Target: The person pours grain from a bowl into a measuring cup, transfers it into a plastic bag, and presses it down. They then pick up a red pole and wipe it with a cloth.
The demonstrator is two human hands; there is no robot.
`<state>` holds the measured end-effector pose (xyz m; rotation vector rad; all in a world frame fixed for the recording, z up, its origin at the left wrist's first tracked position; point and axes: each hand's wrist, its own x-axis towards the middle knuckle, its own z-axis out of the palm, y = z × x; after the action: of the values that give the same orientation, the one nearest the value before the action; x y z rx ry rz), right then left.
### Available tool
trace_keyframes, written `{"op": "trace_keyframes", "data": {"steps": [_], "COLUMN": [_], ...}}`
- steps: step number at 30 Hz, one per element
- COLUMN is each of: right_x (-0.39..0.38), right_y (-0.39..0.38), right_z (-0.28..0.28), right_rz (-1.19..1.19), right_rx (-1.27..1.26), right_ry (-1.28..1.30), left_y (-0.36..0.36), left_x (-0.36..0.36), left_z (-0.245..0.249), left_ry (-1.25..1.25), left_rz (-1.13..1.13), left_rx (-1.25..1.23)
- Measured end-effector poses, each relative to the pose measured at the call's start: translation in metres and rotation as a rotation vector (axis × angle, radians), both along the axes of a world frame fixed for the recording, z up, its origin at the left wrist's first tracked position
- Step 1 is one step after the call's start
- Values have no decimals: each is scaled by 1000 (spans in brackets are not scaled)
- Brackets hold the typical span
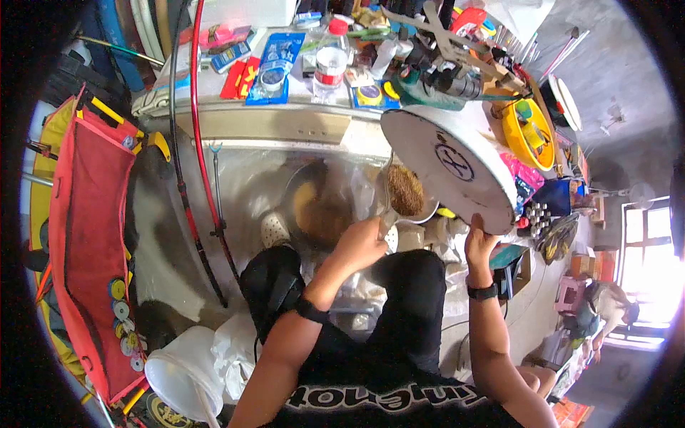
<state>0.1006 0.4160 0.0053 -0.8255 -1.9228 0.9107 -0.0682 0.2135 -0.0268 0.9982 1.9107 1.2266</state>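
My right hand [481, 244] grips the lower edge of a large white round lid [421, 146]. The lid is tilted up and carries a dark circular emblem. Below and left of it, a light-rimmed container [431, 212] holds brown granules [405, 190]. My left hand [365, 244] is closed around a short grey handle [387, 218] at that container's near side; what the handle belongs to is not clear. Left of this hand stands a wide basin [291, 196] with brown, powdery material [317, 214] in it. Clear plastic film [362, 187] hangs between basin and container.
A cluttered table [160, 96] ahead bears a red-capped bottle [332, 64], a blue packet [277, 68] and a yellow basin [524, 143]. Red and black poles [202, 143] rise at left beside a long red bag [93, 242]. A white bucket [182, 371] stands lower left. Another person [610, 310] is far right.
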Motion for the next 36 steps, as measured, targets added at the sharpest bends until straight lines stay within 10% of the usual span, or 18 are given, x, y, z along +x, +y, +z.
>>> {"op": "trace_keyframes", "data": {"steps": [10, 17, 36], "right_x": [-32, -92, -247], "right_y": [46, 101, 129], "right_z": [81, 128, 128], "right_rz": [88, 390, 299], "right_rx": [-978, -1044, -1015], "right_ry": [515, 555, 459], "left_y": [0, 3, -4], "left_x": [0, 4, 0], "left_z": [0, -9, -14], "left_ry": [41, 85, 74], "left_rz": [-24, 9, -14], "left_rx": [-57, 11, 15]}}
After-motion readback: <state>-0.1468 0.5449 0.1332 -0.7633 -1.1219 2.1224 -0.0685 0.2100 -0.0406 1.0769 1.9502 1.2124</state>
